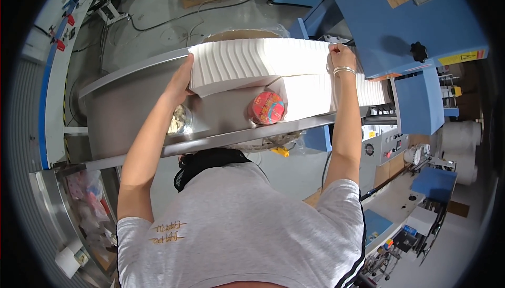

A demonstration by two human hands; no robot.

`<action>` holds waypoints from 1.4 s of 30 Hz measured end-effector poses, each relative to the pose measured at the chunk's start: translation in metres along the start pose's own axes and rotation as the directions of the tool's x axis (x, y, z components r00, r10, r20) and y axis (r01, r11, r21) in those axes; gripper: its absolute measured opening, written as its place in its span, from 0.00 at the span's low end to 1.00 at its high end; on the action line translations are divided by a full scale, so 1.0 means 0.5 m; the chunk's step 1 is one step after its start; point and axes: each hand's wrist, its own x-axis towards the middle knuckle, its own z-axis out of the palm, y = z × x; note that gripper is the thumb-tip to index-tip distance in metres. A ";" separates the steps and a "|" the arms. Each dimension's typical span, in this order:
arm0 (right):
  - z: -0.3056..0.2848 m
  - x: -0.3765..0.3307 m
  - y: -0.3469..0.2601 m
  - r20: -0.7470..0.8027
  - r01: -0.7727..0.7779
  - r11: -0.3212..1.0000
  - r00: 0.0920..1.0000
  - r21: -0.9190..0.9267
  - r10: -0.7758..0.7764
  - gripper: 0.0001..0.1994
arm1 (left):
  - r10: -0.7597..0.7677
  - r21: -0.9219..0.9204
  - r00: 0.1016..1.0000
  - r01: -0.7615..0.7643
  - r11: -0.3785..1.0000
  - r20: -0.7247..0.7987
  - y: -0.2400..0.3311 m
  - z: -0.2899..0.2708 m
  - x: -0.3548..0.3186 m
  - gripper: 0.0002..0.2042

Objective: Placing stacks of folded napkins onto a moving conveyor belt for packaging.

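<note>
A long row of white, wavy-edged folded paper sheets, apparently napkins or tissues, stands along the far side of a metal trough. Flat against the row's left end lies my left hand, fingers stretched out. Over the right part of the row, my right hand has its fingers curled in at the far edge; what they pinch, if anything, is hidden. A shorter white block sits on the near side of the row. Left of that block stands a round tub with a red patterned lid.
The metal trough has raised rims. A clear jar with pale contents stands in it by my left forearm. To the right is a blue machine with a black knob, reaching close to the row's right end. Cables run across the floor beyond.
</note>
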 end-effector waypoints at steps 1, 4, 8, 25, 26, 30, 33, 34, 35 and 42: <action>-0.001 0.000 0.000 0.028 0.011 1.000 1.000 0.024 -0.012 0.09 | -0.013 0.017 0.999 0.013 1.000 0.045 0.000 -0.003 0.003 0.34; -0.010 -0.003 -0.003 0.089 -0.018 1.000 0.996 0.012 0.017 0.09 | -0.016 0.009 0.999 0.016 1.000 0.049 0.002 -0.002 0.000 0.32; -0.011 -0.010 -0.007 0.054 -0.007 1.000 0.999 0.022 0.006 0.11 | -0.035 0.000 0.997 0.035 0.999 0.062 0.005 -0.003 0.001 0.31; -0.008 -0.027 -0.015 0.301 0.276 0.922 0.934 -0.273 -0.191 0.39 | -0.026 0.032 0.989 0.021 0.999 0.147 -0.002 -0.013 0.041 0.33; -0.009 -0.033 -0.024 0.324 0.292 0.904 0.927 -0.314 -0.187 0.40 | -0.027 0.040 0.988 0.022 0.999 0.149 0.000 -0.009 0.036 0.33; 0.010 -0.064 -0.056 0.255 0.319 0.909 0.933 -0.267 -0.253 0.40 | -0.054 0.079 0.997 0.048 0.996 0.064 0.017 -0.003 0.009 0.39; 0.039 -0.074 -0.073 0.197 0.266 0.945 0.953 -0.191 -0.228 0.38 | -0.008 0.053 0.998 0.004 0.999 0.067 0.021 -0.019 0.011 0.38; 0.045 -0.079 -0.090 0.185 0.279 0.933 0.953 -0.227 -0.240 0.38 | -0.001 0.049 0.997 -0.002 0.999 0.078 0.021 -0.030 0.025 0.39; 0.049 -0.089 -0.106 0.169 0.286 0.928 0.953 -0.238 -0.250 0.38 | 0.006 0.044 0.996 -0.010 0.999 0.089 0.018 -0.043 0.033 0.40; 0.090 -0.155 -0.259 0.138 0.385 0.846 0.923 -0.369 -0.359 0.36 | 0.101 -0.020 0.995 -0.101 0.995 0.003 0.021 -0.175 0.014 0.42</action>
